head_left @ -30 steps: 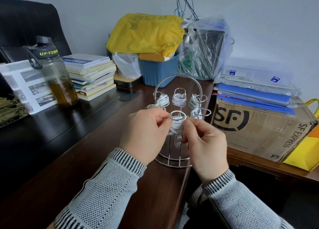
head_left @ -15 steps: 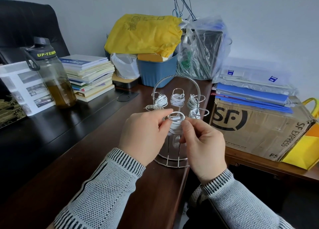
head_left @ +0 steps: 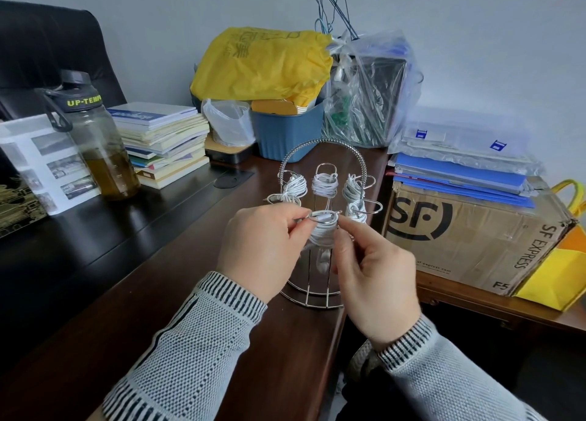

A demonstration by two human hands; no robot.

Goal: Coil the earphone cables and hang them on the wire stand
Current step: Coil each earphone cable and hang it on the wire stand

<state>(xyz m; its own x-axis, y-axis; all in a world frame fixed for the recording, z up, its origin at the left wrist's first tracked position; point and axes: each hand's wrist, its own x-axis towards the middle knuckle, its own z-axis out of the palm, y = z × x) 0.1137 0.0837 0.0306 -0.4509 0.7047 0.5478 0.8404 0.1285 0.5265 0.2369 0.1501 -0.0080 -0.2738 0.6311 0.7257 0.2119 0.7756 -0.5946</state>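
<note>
My left hand [head_left: 260, 249] and right hand [head_left: 374, 278] meet at the front hook [head_left: 323, 215] of the wire stand [head_left: 320, 224], which stands on the dark wooden desk [head_left: 158, 278] near its right edge. My left thumb and forefinger pinch the coiled earphone cable [head_left: 320, 232] at its left side, level with the hook's loop. My right fingers [head_left: 345, 233] are curled and pinch the same white coil from the right. The coil sits at the hook, with a short length and an earbud [head_left: 323, 262] hanging below it between my hands (whether the coil already bears on the hook, I cannot tell).

Four other white coils hang on the stand behind: one at upper left [head_left: 295, 187], one at upper centre [head_left: 324, 186], one at upper right [head_left: 351, 189] and one at lower right [head_left: 356, 210]. The stand's arched handle [head_left: 322, 145] rises above them; its ring base [head_left: 317, 300] rests on the desk.

Surroundings: a water bottle [head_left: 95, 141] with amber liquid stands at the left, next to a stack of books [head_left: 165, 141]. Behind the stand are a blue bin [head_left: 285, 135] and a yellow bag [head_left: 260, 65] on top of it. A cardboard box [head_left: 469, 236] sits on the lower table to the right, with blue folders [head_left: 459, 173] on top.
</note>
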